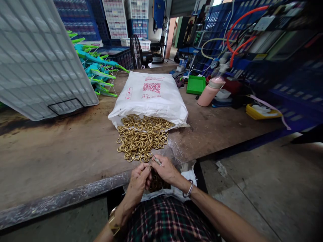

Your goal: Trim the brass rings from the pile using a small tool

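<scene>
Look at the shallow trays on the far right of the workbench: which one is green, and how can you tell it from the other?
The green tray stands just left of the pink bottle; the other tray is yellow, nearer the bench's right edge.

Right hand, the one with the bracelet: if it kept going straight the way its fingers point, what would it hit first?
Probably the pile of brass rings just beyond the right hand, then the white sack behind it; depth is hard to judge.

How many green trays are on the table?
1. The green tray sits on the far side of the wooden table, right of the white bag, beside the pink bottle. Clutter behind could hide more.
</scene>
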A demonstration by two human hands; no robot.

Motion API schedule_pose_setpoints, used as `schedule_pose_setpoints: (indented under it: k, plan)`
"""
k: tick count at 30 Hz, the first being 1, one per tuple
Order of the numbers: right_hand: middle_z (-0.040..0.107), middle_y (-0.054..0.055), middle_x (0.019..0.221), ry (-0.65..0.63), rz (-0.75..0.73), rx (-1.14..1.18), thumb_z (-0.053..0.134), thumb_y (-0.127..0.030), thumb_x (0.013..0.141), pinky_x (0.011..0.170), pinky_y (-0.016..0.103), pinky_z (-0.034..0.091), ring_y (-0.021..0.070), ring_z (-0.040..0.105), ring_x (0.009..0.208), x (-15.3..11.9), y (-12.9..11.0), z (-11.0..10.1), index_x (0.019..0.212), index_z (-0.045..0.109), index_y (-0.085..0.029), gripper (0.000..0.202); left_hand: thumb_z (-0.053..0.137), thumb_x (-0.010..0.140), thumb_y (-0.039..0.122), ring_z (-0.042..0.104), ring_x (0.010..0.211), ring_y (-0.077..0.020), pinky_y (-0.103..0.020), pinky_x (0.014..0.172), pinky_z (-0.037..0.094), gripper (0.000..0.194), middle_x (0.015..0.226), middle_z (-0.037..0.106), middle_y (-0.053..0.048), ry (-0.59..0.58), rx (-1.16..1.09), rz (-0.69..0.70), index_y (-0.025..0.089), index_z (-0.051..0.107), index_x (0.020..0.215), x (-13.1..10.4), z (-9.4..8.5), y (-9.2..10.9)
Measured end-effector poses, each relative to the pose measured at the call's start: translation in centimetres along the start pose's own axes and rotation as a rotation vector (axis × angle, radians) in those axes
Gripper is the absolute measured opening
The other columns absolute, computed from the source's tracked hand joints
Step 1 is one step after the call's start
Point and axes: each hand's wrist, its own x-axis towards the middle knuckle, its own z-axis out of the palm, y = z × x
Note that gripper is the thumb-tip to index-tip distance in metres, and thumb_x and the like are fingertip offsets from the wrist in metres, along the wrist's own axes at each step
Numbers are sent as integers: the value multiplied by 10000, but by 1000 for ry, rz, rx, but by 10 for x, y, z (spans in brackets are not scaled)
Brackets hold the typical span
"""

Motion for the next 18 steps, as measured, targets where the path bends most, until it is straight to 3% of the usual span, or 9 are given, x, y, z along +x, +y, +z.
schedule_pose_setpoints:
  k: [4,7,12,18]
  plan:
    - [445,-44,570,12,-7,-11,386,-309,849,535,215,305,96,400,546,1,5,-1,629,454,-187,261,631,715,498,362,398,-41,-148,368,245,347,544,465,75,-46,-104,-11,174,532,791,0,-1,-2]
    - [466,-35,561,68,-83,-199,383,-254,846,530,224,279,101,395,527,0,11,-4,645,468,-193,226,628,724,494,368,407,-41,-143,364,247,342,546,463,74,-37,-130,16,174,526,785,0,-1,-2]
    - [574,-1,636,-55,-216,-506,438,-120,740,556,241,266,125,463,561,-8,16,-5,788,552,-191,143,618,717,527,385,408,-44,-148,368,277,370,551,484,66,-19,-74,79,177,506,761,2,-1,-2]
    - [653,46,747,-141,-165,-686,430,-110,727,585,252,283,156,545,625,-9,9,-3,924,576,-172,253,593,691,581,376,406,-56,-167,377,286,411,519,460,67,63,66,112,184,487,705,1,3,2]
